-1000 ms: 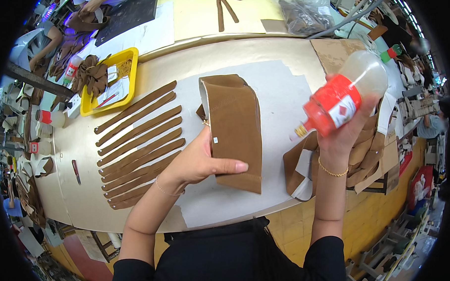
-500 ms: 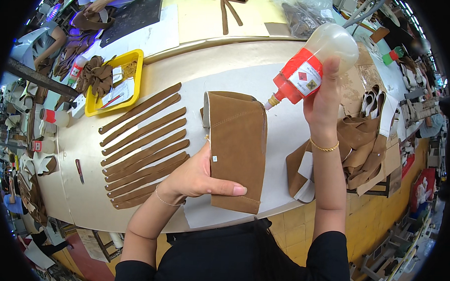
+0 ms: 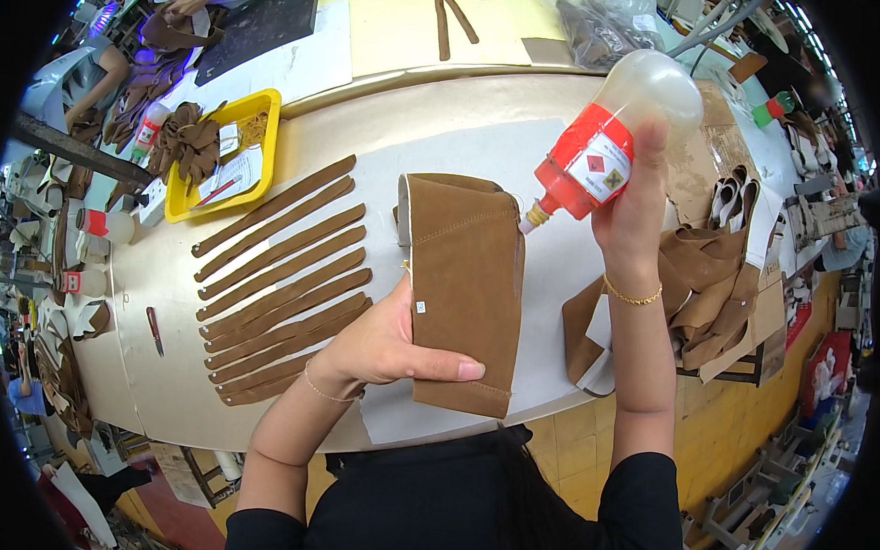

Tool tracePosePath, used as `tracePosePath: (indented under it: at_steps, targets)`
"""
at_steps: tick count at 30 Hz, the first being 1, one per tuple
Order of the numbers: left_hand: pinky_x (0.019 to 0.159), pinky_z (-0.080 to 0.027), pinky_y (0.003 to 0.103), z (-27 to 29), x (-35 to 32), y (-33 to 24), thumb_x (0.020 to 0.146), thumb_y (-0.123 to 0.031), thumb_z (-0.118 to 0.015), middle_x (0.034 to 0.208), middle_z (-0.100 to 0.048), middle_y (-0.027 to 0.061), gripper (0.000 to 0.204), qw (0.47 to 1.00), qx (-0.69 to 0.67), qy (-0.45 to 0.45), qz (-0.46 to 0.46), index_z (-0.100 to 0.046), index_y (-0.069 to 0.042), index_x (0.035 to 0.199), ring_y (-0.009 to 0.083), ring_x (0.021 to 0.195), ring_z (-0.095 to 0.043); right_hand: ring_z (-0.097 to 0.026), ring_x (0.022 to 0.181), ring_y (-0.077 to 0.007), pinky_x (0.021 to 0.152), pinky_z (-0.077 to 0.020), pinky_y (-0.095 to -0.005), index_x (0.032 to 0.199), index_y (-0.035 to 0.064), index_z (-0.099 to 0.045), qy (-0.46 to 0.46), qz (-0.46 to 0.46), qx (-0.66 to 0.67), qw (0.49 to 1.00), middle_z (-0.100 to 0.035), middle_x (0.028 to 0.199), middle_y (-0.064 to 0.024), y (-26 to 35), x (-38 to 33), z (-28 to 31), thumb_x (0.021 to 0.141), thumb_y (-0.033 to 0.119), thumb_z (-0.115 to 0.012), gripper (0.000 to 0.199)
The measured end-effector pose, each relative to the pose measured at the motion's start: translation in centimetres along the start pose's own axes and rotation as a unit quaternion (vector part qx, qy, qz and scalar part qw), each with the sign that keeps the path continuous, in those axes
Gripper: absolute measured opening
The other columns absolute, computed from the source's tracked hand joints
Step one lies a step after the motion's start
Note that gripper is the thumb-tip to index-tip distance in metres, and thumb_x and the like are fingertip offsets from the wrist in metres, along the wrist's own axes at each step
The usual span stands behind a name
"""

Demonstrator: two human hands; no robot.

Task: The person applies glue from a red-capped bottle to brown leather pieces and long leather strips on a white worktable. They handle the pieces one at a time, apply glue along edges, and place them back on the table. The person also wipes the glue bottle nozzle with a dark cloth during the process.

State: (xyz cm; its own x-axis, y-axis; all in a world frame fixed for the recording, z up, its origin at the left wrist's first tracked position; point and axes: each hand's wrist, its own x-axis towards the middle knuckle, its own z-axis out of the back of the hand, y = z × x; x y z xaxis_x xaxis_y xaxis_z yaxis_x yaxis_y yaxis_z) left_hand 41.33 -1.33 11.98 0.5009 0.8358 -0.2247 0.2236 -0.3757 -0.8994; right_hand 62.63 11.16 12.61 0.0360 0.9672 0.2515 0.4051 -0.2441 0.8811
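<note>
My left hand grips a brown stitched leather piece by its left side, thumb across its lower front and fingers behind it. The piece has a pale lining at its left edge and a small white sticker. In my right hand is a squeeze bottle, tilted nozzle-down, with a cloudy rounded body and a red lower part bearing a white hazard label. Its narrow tip meets the right edge of the leather piece, near the top. Several brown leather straps lie side by side on the table, left of my left hand.
A yellow tray with leather scraps, paper and a pen stands at the far left. A small red-handled tool lies left of the straps. More brown leather pieces are heaped at the right. Another person's hand is at the far left.
The bottle's tip has moved slightly down along the right edge of the leather piece. Both hands keep their holds.
</note>
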Motion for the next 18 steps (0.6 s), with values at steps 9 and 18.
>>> tracePosePath:
  at_steps: [9, 18]
  targets:
    - [0.103, -0.036, 0.034, -0.2, 0.2, 0.0, 0.068, -0.011, -0.082, 0.128, -0.047, 0.0112, 0.096, 1.0, -0.021, -0.004, -0.013, -0.022, 0.001, 0.142, 0.0191, 0.121, -0.045, -0.066, 0.085, -0.0155, 0.072, -0.0568, -0.0308, 0.119, 0.0026, -0.049, 0.013, 0.007, -0.053, 0.998, -0.063, 0.099, -0.0079, 0.4, -1.9, 0.5, 0.088, 0.059, -0.052, 0.065]
    - [0.096, -0.045, 0.037, -0.5, 0.3, 0.1, 0.059, -0.003, -0.08, 0.122, -0.053, 0.0111, 0.094, 0.999, -0.029, -0.04, -0.018, -0.03, -0.002, 0.138, 0.0208, 0.113, -0.055, -0.065, 0.083, -0.0168, 0.072, -0.0558, -0.0309, 0.117, -0.0019, -0.052, 0.013, -0.01, -0.098, 0.995, -0.064, 0.099, -0.011, 0.5, -3.9, 0.8, 0.081, 0.071, -0.051, 0.082]
